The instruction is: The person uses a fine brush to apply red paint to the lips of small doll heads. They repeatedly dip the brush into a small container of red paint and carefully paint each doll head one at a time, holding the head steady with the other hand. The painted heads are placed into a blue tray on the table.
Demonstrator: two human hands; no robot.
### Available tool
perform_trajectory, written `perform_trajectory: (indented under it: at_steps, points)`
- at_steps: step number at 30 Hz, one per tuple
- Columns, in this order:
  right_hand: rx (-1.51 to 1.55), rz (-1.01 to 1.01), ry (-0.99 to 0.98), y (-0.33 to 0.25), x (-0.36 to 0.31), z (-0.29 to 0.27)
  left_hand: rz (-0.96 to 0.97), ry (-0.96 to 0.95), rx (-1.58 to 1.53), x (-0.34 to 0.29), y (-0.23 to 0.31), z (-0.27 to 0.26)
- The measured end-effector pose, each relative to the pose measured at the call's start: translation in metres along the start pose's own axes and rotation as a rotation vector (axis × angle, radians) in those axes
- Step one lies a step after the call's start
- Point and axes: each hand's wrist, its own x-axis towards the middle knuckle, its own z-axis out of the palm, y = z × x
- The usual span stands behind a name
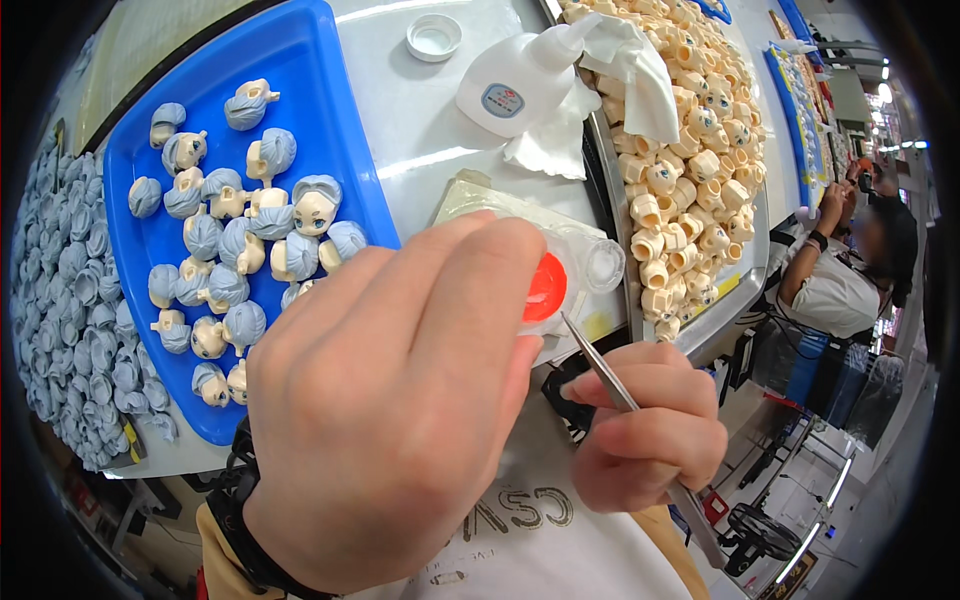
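The left hand (400, 400) fills the near middle of the view, its back toward the camera and its fingers curled down over a small clear plastic piece (575, 270) with a round orange-red part (546, 287) showing at its fingertips. The hand appears to grip this piece, though the palm hides the contact. The right hand (645, 425), just to the right and nearer, is closed around a pair of slim metal tweezers (600, 375), whose tip points up and left toward the orange-red part and ends just beside it.

On the left lies a blue tray (330, 110) holding small doll heads (240, 240) with pale blue-grey hair. Left of the tray, a heap of loose blue-grey hair pieces (75, 300) runs along the table edge.

Far across the white table (420, 120) stands a white squeeze bottle (510, 90) lying on its side, with a rounded blue-and-white label bearing a small red mark on its face. A white cloth (630, 70) drapes over its nozzle. A white bottle cap (434, 37) sits by itself, further to the left.

On the right, a metal tray (740, 285) is piled with cream-coloured doll heads (690, 160) without hair. Further right, another person (840, 280) in a white shirt sits at the same bench.
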Motion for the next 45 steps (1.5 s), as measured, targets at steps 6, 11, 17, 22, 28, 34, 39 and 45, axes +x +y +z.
perform_trajectory:
  at_steps: [6,11,17,22,28,34,39,45]
  points:
    - [-0.103,0.161,-0.114,-0.016,0.021,-0.001,0.001,0.013,-0.004,-0.001,-0.002,0.001]
    - [-0.110,0.110,-0.063,-0.012,0.013,0.004,0.021,0.021,0.016,0.000,0.000,0.002]
    - [-0.022,0.088,-0.070,-0.004,-0.003,0.005,0.050,0.107,-0.007,-0.003,-0.005,0.011]
    - [-0.006,0.102,-0.064,-0.003,-0.003,0.007,0.050,0.173,-0.042,0.001,0.018,0.008]
    - [0.050,0.013,0.023,-0.005,0.003,-0.001,0.008,0.109,-0.052,0.000,0.009,0.008]
    - [-0.049,0.108,-0.062,-0.012,0.011,-0.002,0.054,0.074,0.056,0.000,0.006,0.005]
    - [-0.080,0.054,-0.025,-0.009,0.001,0.008,-0.026,0.070,-0.018,-0.006,0.000,0.010]
    - [-0.077,0.027,-0.017,-0.009,-0.016,0.013,0.061,0.089,0.075,-0.002,0.005,0.006]
